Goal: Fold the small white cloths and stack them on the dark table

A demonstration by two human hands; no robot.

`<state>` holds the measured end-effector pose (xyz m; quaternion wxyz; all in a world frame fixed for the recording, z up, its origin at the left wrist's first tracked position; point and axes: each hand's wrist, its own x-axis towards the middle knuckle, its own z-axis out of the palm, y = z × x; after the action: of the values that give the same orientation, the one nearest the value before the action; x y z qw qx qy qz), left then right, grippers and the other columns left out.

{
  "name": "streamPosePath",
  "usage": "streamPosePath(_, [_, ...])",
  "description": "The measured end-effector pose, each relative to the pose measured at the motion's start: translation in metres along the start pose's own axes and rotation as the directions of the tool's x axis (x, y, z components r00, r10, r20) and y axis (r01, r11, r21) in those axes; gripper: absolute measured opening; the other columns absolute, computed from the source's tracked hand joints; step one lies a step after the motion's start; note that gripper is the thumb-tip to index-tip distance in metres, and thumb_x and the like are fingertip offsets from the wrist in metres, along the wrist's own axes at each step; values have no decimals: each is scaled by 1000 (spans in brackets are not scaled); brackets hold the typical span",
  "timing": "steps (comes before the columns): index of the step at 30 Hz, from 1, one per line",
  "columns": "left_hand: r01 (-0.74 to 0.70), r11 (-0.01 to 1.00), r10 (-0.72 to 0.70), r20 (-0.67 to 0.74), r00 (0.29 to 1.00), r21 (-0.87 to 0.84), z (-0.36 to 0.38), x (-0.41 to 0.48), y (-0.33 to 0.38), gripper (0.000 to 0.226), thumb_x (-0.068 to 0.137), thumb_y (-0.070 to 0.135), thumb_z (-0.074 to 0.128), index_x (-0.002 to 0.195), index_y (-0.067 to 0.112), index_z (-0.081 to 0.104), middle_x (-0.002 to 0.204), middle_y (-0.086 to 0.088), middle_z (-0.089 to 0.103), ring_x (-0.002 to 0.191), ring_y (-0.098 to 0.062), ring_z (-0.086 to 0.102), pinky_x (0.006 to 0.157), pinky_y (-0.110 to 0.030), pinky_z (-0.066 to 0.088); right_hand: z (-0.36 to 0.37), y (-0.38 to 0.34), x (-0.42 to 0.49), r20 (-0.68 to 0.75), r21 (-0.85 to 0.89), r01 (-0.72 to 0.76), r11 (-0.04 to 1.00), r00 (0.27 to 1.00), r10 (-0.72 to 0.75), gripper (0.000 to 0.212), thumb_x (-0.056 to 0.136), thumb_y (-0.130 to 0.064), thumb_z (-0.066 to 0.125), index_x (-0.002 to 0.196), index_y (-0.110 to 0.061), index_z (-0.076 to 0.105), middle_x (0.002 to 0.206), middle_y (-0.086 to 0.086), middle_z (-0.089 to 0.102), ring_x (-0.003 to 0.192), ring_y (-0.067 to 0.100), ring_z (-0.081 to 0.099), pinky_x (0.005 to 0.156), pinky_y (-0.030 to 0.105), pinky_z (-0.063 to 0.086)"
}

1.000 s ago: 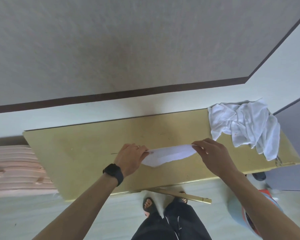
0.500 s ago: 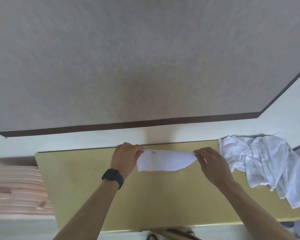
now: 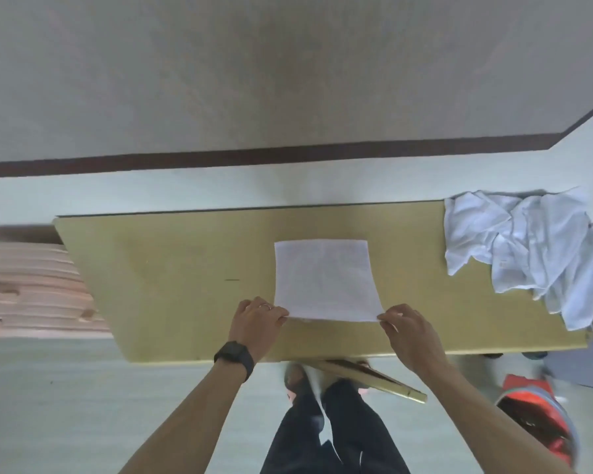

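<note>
A small white cloth (image 3: 324, 278) lies spread flat as a rectangle on the yellowish table top (image 3: 172, 278). My left hand (image 3: 257, 321) pinches its near left corner, and my right hand (image 3: 408, 331) pinches its near right corner. A crumpled heap of white cloths (image 3: 531, 248) sits at the table's right end, apart from both hands. No folded stack is in view.
Stacked pale pink boards (image 3: 28, 289) lie left of the table. A yellow bar (image 3: 374, 376) juts out under the table's near edge above my legs. A red and grey object (image 3: 541, 415) stands on the floor at the right. A wall runs behind the table.
The cloth was held stretched in the air between both hands; now it is laid out flat on the table, with my hands drawn back toward the near edge, still holding its corners.
</note>
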<state>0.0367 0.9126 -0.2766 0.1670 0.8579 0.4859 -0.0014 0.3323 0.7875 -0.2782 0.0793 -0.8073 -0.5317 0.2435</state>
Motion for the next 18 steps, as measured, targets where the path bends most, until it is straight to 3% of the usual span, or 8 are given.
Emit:
streamPosePath(2, [23, 1000, -24, 76, 997, 9, 22, -25, 1, 10, 82, 32, 66, 83, 31, 76, 73, 12, 72, 86, -16, 66, 84, -31, 38, 20, 6, -23, 112, -10, -66, 998, 991, 67, 21, 99, -26, 55, 109, -28, 74, 117, -9, 61, 107, 20, 58, 83, 31, 46])
streamPosePath(4, [18, 999, -22, 154, 988, 28, 38, -49, 2, 3, 81, 28, 73, 81, 30, 75, 71, 10, 71, 84, -18, 66, 79, -35, 47, 33, 10, -45, 203, -22, -128, 992, 971, 129, 24, 101, -29, 50, 110, -30, 73, 119, -11, 58, 110, 17, 55, 84, 30, 45])
streamPosePath(7, [14, 1000, -16, 233, 972, 8, 50, -74, 2, 7, 85, 26, 69, 84, 29, 75, 74, 9, 72, 84, -20, 66, 78, -38, 49, 46, 17, -70, 257, -60, -127, 990, 957, 138, 25, 101, -30, 49, 110, -31, 72, 123, -10, 58, 111, 18, 55, 85, 31, 46])
streamPosePath(10, [39, 999, -34, 231, 972, -15, 50, -78, -2, 21, 92, 31, 54, 91, 29, 74, 79, 8, 73, 90, -21, 65, 81, -38, 46, 51, 20, -74, 252, -43, -125, 991, 959, 132, 24, 101, -30, 50, 110, -30, 73, 124, -11, 59, 113, 16, 55, 86, 28, 45])
streamPosePath(13, [106, 991, -85, 238, 968, -78, 40, -59, -5, 24, 100, 31, 50, 109, 28, 72, 99, 5, 73, 102, -22, 61, 89, -37, 42, 46, 16, -51, 210, 59, -166, 984, 966, 151, 22, 99, -34, 53, 108, -28, 72, 119, -12, 59, 113, 14, 54, 86, 27, 42])
streamPosePath(15, [158, 978, -125, 225, 966, -136, 29, -34, -6, 28, 102, 32, 47, 118, 27, 69, 109, 2, 70, 103, -24, 59, 88, -36, 44, 41, 11, -26, 131, 159, -164, 974, 981, 144, 19, 98, -32, 57, 107, -26, 73, 111, -6, 64, 103, 17, 58, 85, 26, 40])
streamPosePath(18, [293, 893, -246, 173, 954, -341, 17, 10, -6, 26, 102, 30, 49, 117, 21, 68, 107, 2, 68, 98, -20, 61, 85, -34, 49, 32, 3, 18, 64, 316, -212, 925, 977, 202, 15, 96, -32, 60, 104, -27, 72, 98, -6, 69, 84, 11, 61, 77, 23, 40])
